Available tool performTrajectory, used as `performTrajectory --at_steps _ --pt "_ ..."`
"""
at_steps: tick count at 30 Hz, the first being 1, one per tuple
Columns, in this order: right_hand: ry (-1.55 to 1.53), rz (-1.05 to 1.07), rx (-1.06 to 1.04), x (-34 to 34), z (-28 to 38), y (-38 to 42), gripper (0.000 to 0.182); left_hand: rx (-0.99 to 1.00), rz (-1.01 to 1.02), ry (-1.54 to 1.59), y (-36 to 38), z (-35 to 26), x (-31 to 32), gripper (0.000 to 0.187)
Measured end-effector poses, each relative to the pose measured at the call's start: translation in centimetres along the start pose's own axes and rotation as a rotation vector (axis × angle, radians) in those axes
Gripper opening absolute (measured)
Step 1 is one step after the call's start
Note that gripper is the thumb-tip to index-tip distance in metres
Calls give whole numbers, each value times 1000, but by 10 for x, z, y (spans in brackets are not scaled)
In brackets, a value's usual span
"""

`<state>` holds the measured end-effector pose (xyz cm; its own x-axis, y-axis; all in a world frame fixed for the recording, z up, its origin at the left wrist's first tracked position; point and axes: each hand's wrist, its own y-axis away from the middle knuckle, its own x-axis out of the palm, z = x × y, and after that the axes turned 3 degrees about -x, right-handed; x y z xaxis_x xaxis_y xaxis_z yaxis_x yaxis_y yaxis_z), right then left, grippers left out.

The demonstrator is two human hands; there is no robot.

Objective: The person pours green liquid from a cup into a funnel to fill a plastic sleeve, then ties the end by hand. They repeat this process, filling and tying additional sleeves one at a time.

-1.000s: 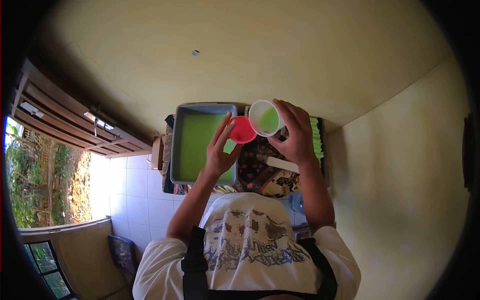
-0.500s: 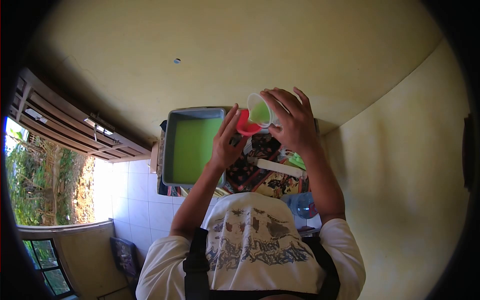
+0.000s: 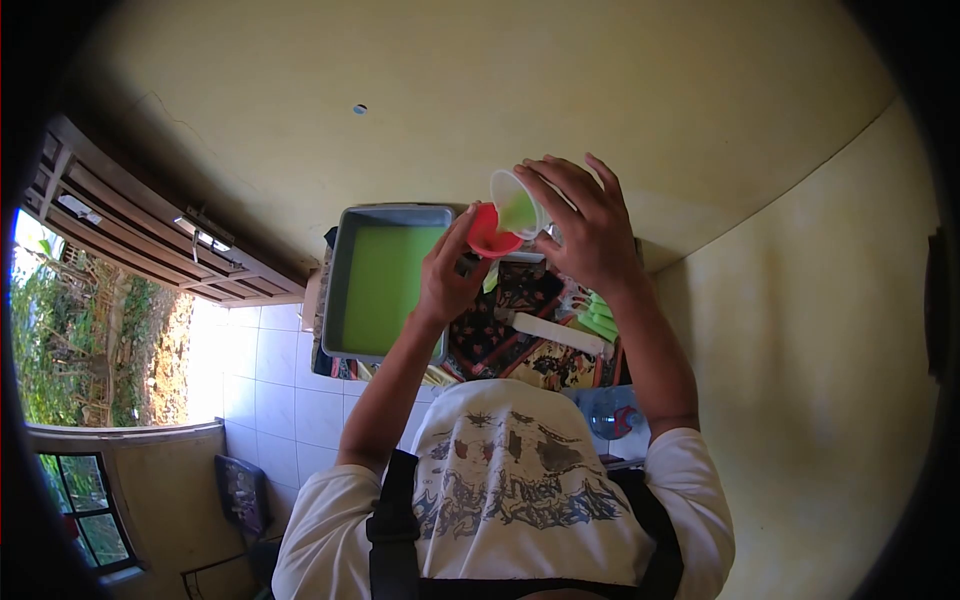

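My left hand (image 3: 450,278) is closed around the side of a red funnel (image 3: 484,236), its wide mouth facing up. My right hand (image 3: 592,225) grips a clear plastic cup (image 3: 533,212) with light green liquid in it. The cup tilts left, with its lip over the funnel's mouth. Below the funnel a small green piece shows beside my left fingers; the rest of it is hidden. To the left of my left hand sits a grey rectangular tub (image 3: 345,225) holding a wide pool of green liquid.
A dark patterned cloth (image 3: 485,335) covers the table. On it lie a long white object (image 3: 556,331) and several slim green packets (image 3: 598,318). A clear water bottle (image 3: 608,412) is near my right side. The wall stands close behind the table; a doorway opens at left.
The cup is tipped further toward the funnel, and its green liquid sits closer to the lip. Both hands keep their hold; the whole view has shifted slightly.
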<state>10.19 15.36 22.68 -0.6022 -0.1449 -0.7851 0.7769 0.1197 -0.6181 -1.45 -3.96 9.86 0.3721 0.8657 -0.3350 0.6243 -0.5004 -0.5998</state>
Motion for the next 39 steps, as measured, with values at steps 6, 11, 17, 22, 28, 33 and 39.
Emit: performTrajectory --at_steps 6,11,17,22,28,33,39 --pt "-2 -8 -12 -2 -1 -1 86 -27 19 3 0 3 2 84" --pt "8 -8 -27 -5 4 -6 84 -29 38 38 -4 2 0 83" --pt "54 11 -56 -6 9 -10 85 -14 15 60 -6 4 1 77" --pt "115 -27 -97 0 10 -11 63 -18 22 79 -7 2 -2 76" --pt "142 -75 -169 4 10 -12 45 -28 69 46 -5 8 -3 82" --pt "-110 -154 112 7 1 3 72 -37 58 55 -2 12 -5 83" --pt "-439 -462 733 166 -12 119 98 -128 -35 106 14 29 -9 101"
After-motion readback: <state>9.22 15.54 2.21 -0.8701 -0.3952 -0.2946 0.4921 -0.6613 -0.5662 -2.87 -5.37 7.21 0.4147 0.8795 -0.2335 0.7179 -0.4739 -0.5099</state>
